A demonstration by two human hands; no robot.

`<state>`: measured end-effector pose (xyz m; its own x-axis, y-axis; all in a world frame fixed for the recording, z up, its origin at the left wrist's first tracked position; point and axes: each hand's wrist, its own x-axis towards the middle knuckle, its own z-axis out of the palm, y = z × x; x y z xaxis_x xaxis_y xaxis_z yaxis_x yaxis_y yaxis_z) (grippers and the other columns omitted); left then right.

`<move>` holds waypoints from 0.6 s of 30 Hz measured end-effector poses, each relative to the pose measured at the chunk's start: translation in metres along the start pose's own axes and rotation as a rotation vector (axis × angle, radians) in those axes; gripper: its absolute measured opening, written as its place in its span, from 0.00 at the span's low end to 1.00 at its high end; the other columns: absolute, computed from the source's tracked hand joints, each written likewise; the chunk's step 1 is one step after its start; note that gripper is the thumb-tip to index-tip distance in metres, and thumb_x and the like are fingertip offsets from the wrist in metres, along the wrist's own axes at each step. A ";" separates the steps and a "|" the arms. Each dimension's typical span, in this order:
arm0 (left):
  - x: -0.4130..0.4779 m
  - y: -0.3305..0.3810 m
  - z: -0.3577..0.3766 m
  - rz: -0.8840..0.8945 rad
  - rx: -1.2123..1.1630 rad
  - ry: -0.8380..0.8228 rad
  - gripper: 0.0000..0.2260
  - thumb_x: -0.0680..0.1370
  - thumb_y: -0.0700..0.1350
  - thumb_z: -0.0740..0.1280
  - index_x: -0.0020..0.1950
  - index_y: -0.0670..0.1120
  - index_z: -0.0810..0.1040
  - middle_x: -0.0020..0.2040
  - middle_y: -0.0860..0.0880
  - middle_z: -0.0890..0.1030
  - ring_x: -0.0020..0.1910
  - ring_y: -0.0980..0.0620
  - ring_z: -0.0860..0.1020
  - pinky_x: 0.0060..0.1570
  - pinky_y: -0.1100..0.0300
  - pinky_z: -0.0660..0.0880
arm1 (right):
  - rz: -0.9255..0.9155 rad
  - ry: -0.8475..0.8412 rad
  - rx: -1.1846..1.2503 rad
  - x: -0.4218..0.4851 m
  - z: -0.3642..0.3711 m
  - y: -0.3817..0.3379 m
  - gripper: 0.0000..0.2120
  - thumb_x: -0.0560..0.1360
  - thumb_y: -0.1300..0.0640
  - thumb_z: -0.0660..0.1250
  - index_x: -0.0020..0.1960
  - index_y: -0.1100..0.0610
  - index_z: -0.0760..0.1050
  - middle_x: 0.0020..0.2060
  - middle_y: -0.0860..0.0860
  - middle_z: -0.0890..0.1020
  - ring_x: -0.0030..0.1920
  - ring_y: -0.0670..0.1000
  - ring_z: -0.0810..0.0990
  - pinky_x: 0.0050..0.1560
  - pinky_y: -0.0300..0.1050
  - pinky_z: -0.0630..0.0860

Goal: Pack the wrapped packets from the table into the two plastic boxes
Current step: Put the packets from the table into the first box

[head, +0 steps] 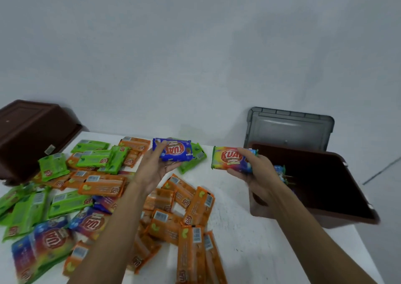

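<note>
Orange packets [191, 251] crowd the counter [249, 251] below two forearms. The left grip [152, 168] clamps a blue packet [173, 152], the right grip [258, 171] a rainbow packet [232, 159] beside the open brown box [314, 219], likely its next drop.

Cut by the left edge: left brown box [32, 136], green packets [13, 199]. Cut by the bottom edge: orange packets [191, 255], multicoloured packet [41, 249]. Half hidden behind the right hand [256, 171]: a bluish packet [281, 171]. Too dark to read inside: right brown box [347, 221]. Small print on wrappers blurred.
</note>
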<state>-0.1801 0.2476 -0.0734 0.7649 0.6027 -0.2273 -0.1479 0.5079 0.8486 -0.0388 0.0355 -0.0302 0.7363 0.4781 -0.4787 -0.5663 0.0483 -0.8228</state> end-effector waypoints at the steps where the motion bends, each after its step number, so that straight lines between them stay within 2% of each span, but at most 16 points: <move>1: -0.001 -0.004 0.007 0.008 0.025 -0.005 0.15 0.80 0.46 0.62 0.65 0.43 0.75 0.59 0.40 0.81 0.53 0.43 0.82 0.51 0.49 0.80 | -0.012 0.020 -0.022 -0.001 -0.010 -0.004 0.10 0.76 0.58 0.70 0.53 0.63 0.75 0.47 0.59 0.83 0.39 0.54 0.86 0.33 0.46 0.83; 5: -0.005 -0.019 0.044 0.032 0.050 -0.010 0.16 0.79 0.42 0.65 0.66 0.41 0.74 0.58 0.40 0.81 0.53 0.43 0.82 0.47 0.53 0.82 | -0.066 0.094 -0.063 -0.005 -0.052 -0.021 0.16 0.74 0.56 0.72 0.58 0.63 0.75 0.51 0.59 0.83 0.44 0.55 0.86 0.34 0.45 0.83; 9: -0.008 -0.035 0.088 0.051 0.029 -0.033 0.14 0.79 0.40 0.65 0.65 0.43 0.75 0.56 0.42 0.82 0.52 0.44 0.82 0.44 0.54 0.82 | -0.102 0.142 -0.121 -0.008 -0.093 -0.038 0.15 0.74 0.55 0.72 0.56 0.61 0.76 0.51 0.58 0.83 0.49 0.56 0.84 0.40 0.48 0.84; 12: -0.010 -0.051 0.121 0.056 0.071 -0.045 0.11 0.78 0.41 0.66 0.61 0.46 0.77 0.53 0.44 0.83 0.49 0.46 0.83 0.44 0.54 0.82 | -0.106 0.148 -0.136 -0.006 -0.121 -0.046 0.15 0.75 0.57 0.71 0.58 0.63 0.75 0.52 0.59 0.82 0.49 0.56 0.83 0.41 0.51 0.84; 18: -0.006 -0.084 0.172 0.072 0.125 -0.025 0.10 0.79 0.44 0.66 0.60 0.47 0.77 0.52 0.45 0.83 0.49 0.48 0.83 0.46 0.53 0.82 | -0.061 0.129 -0.107 0.014 -0.155 -0.049 0.16 0.77 0.63 0.68 0.63 0.64 0.71 0.57 0.61 0.77 0.54 0.59 0.80 0.44 0.54 0.84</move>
<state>-0.0650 0.0953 -0.0615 0.7710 0.6183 -0.1528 -0.1248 0.3820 0.9157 0.0572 -0.0964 -0.0441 0.8134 0.3606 -0.4564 -0.4815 -0.0229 -0.8762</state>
